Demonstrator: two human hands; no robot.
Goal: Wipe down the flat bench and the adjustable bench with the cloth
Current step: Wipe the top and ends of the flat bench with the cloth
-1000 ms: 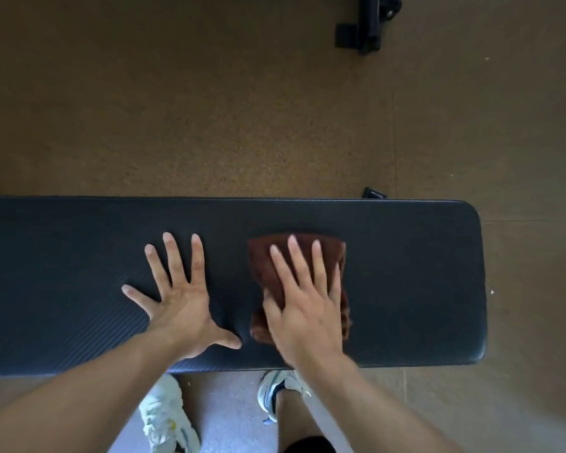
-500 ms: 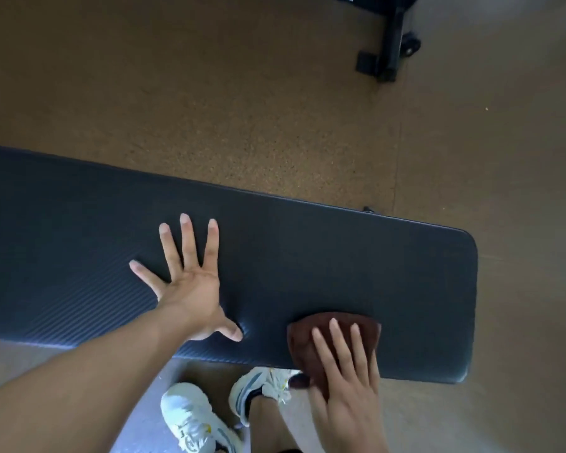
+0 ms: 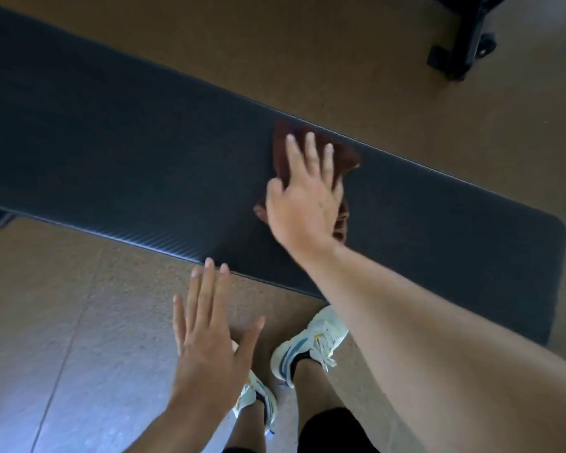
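Moved: left hand (image 3: 209, 338) is off the long black padded counter (image 3: 128, 142) now, hovering flat.
Grip: right hand (image 3: 304, 204) presses the brown folded cloth (image 3: 345, 152) at the far edge, fingers straight.
Handling: looks soft, light; palm the middle.
Count: one cloth, one counter, two hands.

No lettering, label, brand or number can be read anywhere here, not on the bench pad, cloth or shoes.
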